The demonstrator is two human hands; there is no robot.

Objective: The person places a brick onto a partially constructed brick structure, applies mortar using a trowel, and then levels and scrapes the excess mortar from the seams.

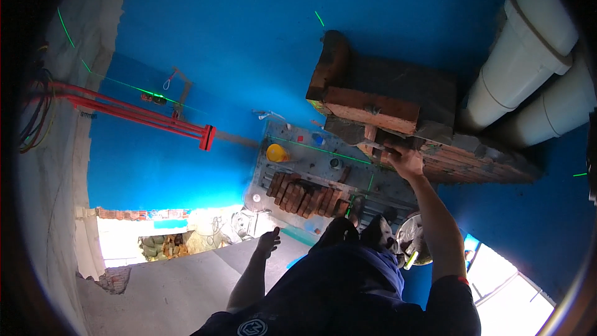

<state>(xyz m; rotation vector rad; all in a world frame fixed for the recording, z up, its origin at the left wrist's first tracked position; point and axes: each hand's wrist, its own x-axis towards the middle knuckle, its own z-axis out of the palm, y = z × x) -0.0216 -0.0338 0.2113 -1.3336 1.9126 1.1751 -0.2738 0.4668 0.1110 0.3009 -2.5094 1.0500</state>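
My right hand (407, 162) reaches up to the unfinished brick wall (479, 160), closed on what looks like a trowel (368, 144), its thin metal part pointing left along the brickwork. Just above that hand, a red brick (372, 109) lies on the wall's end, with grey mortar (398, 81) behind it. Dark fingers and shadow hide part of the tool. Low at the left, my left hand (268, 242) hangs in the air beside my body, touching nothing, its fingers loosely apart.
Stacked bricks (305, 196) and a yellow container (277, 153) stand on the floor below. A bucket (410, 233) is by my feet. Thick white pipes (516, 68) rise at the right; red conduits (137, 115) run along the blue wall (217, 18). Green laser lines cross the area.
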